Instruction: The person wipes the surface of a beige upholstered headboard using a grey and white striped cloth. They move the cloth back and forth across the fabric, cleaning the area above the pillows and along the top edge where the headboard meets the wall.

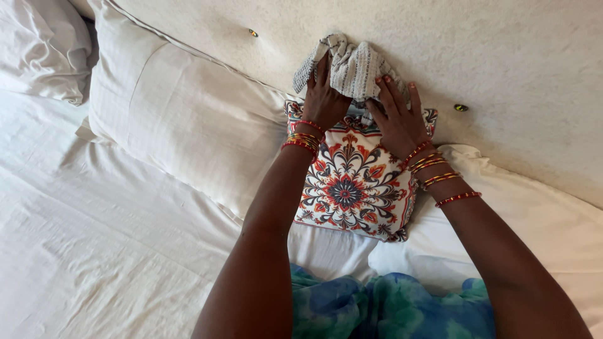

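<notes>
Both hands (pixel 361 110) on cloth (pixel 352 63) atop cushion (pixel 352 185)
</notes>
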